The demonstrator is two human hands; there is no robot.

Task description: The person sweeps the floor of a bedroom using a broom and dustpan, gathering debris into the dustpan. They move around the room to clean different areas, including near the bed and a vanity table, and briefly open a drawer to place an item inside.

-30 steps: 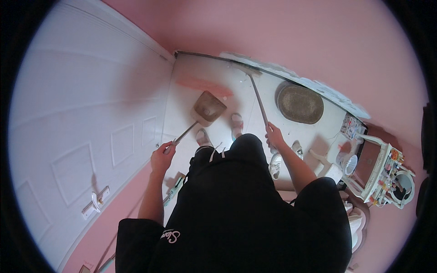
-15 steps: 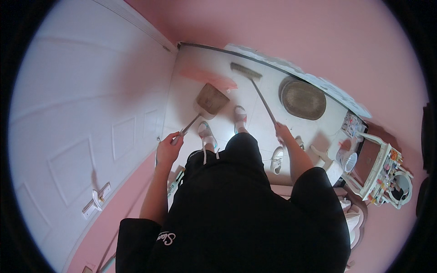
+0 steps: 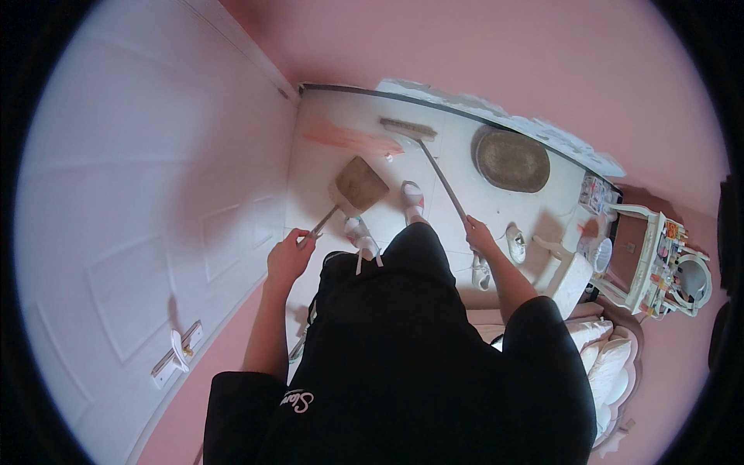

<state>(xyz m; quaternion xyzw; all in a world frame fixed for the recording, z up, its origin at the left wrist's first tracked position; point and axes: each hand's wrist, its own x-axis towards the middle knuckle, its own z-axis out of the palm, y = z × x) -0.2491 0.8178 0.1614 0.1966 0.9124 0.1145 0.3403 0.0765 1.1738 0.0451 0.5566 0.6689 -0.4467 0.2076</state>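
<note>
My left hand (image 3: 291,253) is closed around the handle of a long-handled dustpan (image 3: 359,186). Its brown pan rests on the pale tiled floor just ahead of my feet. In my right hand (image 3: 479,233) is the grey stick of a broom (image 3: 440,172). The broom's wide bristle head lies on the floor near the far wall, ahead of the pan and a little to its right. A small white scrap (image 3: 389,158) lies on the floor between pan and broom head.
On the left stands a white door (image 3: 116,201) with a handle. An oval brown mat (image 3: 511,160) lies by the far wall's peeling base. White shoes (image 3: 516,243), a stool (image 3: 566,275) and a cluttered white dressing table (image 3: 647,260) are at the right, with a bed (image 3: 604,356) nearer.
The broom head has shifted slightly left and nearer to me. My left foot has moved nearer and a little right. The dustpan has barely moved.
</note>
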